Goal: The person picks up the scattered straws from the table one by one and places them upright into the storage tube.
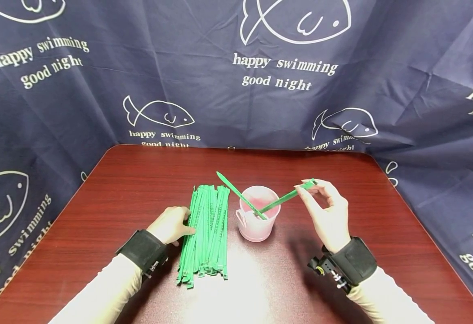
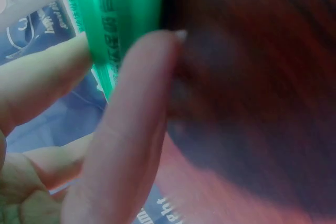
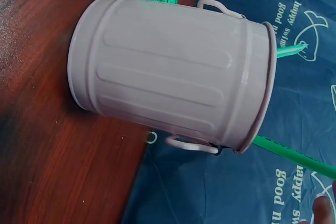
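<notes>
My left hand (image 1: 171,225) touches the left side of a pile of slim green printed packets (image 1: 209,234), thumb and index finger apart. The left wrist view shows the thumb (image 2: 131,108) in front of the green packets (image 2: 118,14). With my right hand (image 1: 328,211) I pinch one green packet (image 1: 287,198) by its near end. Its other end slants down into a pink ribbed bucket (image 1: 256,229) with small side handles. Another green packet (image 1: 236,191) leans in the bucket, sticking out to the upper left. In the right wrist view the bucket (image 3: 168,66) appears on its side.
Everything stands on a reddish-brown wooden table (image 1: 139,171), with a glare patch near the front. A dark blue curtain (image 1: 216,117) with white fish and lettering hangs behind it and at both sides. Black camera bands (image 1: 143,252) circle both wrists.
</notes>
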Action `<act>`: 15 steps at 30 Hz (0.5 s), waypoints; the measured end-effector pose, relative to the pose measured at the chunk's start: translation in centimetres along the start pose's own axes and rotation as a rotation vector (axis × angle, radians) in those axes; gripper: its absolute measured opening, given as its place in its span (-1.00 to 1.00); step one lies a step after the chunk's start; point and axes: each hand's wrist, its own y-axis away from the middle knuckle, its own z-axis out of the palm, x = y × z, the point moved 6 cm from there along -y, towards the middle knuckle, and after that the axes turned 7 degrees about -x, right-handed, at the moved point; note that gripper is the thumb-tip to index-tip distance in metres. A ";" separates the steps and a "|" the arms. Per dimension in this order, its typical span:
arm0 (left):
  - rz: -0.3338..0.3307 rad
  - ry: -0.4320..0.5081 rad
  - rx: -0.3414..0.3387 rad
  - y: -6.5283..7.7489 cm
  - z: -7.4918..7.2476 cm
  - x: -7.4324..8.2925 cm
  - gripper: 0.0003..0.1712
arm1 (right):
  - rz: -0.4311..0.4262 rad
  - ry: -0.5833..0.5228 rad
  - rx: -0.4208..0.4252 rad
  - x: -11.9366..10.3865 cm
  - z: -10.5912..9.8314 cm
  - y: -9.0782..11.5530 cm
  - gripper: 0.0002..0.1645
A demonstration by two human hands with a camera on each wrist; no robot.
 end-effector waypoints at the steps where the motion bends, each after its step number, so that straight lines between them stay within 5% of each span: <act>1: -0.007 0.028 -0.008 0.0 0.0 -0.1 -0.36 | 0.005 0.000 -0.006 0.1 0.1 0.0 -0.83; 8: -0.016 0.230 -0.042 0.2 0.3 -0.5 -0.37 | 0.022 0.039 -0.058 0.5 0.8 0.2 -0.83; 15: -0.003 0.262 -0.039 0.2 0.3 -0.6 -0.43 | 0.033 0.075 -0.073 0.9 1.0 0.5 -0.84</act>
